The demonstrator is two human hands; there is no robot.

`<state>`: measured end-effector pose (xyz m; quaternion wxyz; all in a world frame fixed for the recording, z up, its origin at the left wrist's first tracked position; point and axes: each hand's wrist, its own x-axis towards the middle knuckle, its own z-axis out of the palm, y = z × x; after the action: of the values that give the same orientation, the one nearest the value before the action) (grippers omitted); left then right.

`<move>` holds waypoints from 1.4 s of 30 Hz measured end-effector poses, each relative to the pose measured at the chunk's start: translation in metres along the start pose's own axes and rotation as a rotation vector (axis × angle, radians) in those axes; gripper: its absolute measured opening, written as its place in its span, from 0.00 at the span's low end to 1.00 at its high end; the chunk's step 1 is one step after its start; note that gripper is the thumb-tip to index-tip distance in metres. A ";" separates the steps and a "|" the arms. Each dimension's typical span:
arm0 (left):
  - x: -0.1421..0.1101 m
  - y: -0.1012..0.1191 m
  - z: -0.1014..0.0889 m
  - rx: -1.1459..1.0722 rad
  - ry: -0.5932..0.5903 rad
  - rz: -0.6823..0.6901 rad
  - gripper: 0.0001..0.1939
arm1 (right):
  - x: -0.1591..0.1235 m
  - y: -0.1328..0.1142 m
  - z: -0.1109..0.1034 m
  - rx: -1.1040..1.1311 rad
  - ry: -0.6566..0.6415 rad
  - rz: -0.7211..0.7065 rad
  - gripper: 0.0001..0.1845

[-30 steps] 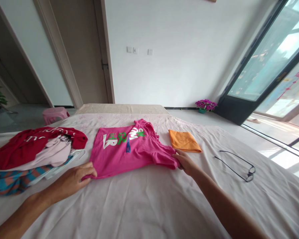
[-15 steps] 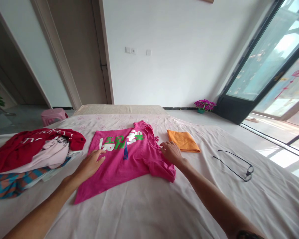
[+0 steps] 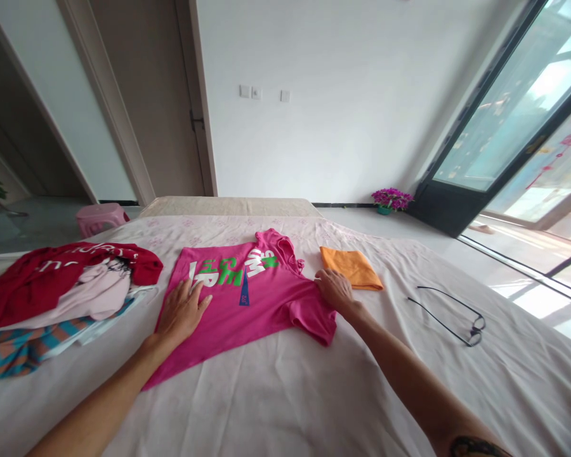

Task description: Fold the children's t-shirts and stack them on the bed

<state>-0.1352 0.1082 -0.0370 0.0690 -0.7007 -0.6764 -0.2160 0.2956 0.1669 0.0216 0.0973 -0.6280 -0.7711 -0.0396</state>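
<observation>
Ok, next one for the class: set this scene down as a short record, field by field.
Surface: pale sheet
Centre: pink shirt, spread out, printed side up
Left hand: palm down on the shirt, fingers spread, beside the lettering
Right hand: at the shirt's shoulder; grip unclear
Left of shirt: heaped clothes, red garment on top
Right of shirt: folded orange cloth, then glasses

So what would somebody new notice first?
Probably the bright pink shirt, spread centrally on the pale sheet, with the left hand on its lower part and the right hand at its shoulder. Next, likely the folded orange cloth just right of it and the red garment topping the pile at left.
</observation>
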 end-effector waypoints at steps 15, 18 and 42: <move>-0.075 0.057 -0.056 -0.341 -0.312 0.451 0.21 | -0.075 -0.025 -0.047 0.299 -0.247 -0.446 0.08; -0.077 0.050 -0.048 -0.331 -0.279 0.432 0.19 | -0.076 -0.010 -0.048 0.408 -0.264 -0.391 0.16; -0.056 0.053 -0.082 -0.507 -0.747 0.290 0.13 | -0.036 -0.001 -0.047 -0.014 -0.219 -0.078 0.14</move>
<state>-0.1003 0.0211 0.0252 -0.3227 -0.8124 -0.4762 -0.0955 0.3065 0.1232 0.0600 0.0067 -0.5987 -0.8007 0.0202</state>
